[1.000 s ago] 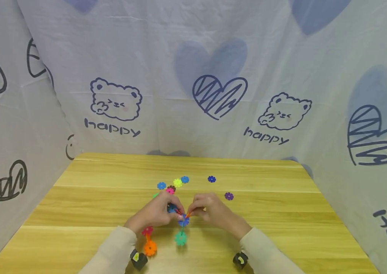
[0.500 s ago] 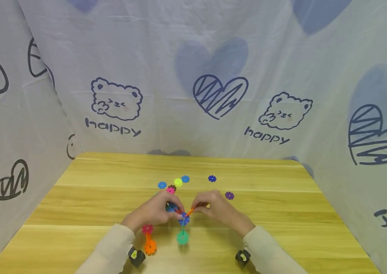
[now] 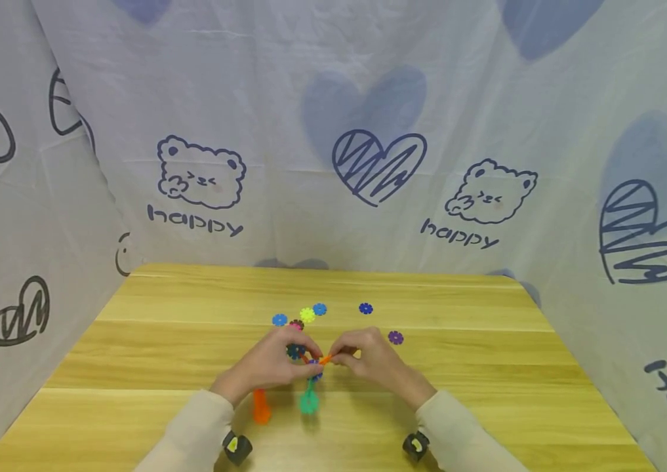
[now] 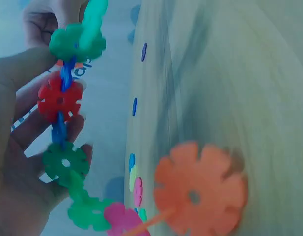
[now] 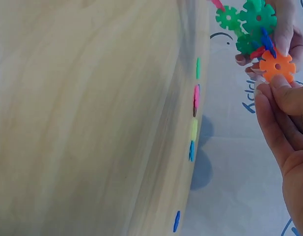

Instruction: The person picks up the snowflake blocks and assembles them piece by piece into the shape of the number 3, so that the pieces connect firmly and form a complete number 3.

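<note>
My left hand (image 3: 280,360) holds a chain of interlocked, notched plastic snowflake discs above the table. In the left wrist view a red disc (image 4: 60,100) and a dark green disc (image 4: 68,164) lie across its fingers, joined by blue discs seen edge-on. The chain's tail hangs below, with a pink disc (image 4: 123,219) and a large orange disc (image 4: 200,187). A green disc (image 3: 309,402) dangles from the near end. Between thumb and fingers my right hand (image 3: 377,360) pinches another orange disc (image 5: 277,66), close against a blue disc (image 5: 268,43); whether their slots interlock I cannot tell.
Loose discs lie flat on the wooden table (image 3: 486,380) beyond the hands: blue (image 3: 279,320), yellow (image 3: 307,315), lighter blue (image 3: 319,309), dark blue (image 3: 365,308) and purple (image 3: 395,337). A printed cloth (image 3: 286,216) encloses the back and sides.
The right hand draws slightly right, then the orange disc tips flatter against the chain. Hanging discs swing upward a little, and the pink one below the left hand drops from sight in the head view.
</note>
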Available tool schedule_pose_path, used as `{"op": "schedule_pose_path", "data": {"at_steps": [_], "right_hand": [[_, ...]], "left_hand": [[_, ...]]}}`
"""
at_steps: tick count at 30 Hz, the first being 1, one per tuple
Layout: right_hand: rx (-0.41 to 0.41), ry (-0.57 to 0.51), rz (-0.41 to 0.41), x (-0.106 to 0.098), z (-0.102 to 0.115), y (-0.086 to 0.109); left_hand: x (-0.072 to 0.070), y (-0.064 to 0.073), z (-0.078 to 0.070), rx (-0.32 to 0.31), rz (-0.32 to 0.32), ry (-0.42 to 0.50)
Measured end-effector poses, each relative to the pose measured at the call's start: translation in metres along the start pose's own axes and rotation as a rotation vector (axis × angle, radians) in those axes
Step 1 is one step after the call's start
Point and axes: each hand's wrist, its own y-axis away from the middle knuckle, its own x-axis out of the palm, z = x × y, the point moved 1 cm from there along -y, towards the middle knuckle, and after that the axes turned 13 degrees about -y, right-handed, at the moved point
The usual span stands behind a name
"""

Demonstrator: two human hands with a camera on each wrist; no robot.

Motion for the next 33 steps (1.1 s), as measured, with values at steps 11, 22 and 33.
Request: {"op": "schedule_pose_path", "data": {"at_steps": [11, 22, 33], "right_hand": [[0.014, -0.025, -0.052, 0.004, -0.003, 0.002], [0.166, -0.002, -0.017, -0.006, -0.01, 0.006], [0.414, 0.116, -0.101, -0.052, -0.035, 0.02]], "left_hand": [[-0.002, -0.001, -0.005, 0.076, -0.041, -0.038], [-0.004, 0.0, 0.0, 0.083, -0.013, -0.056], [-0.005, 0.003, 0.005, 0.019, 0.007, -0.094]]}}
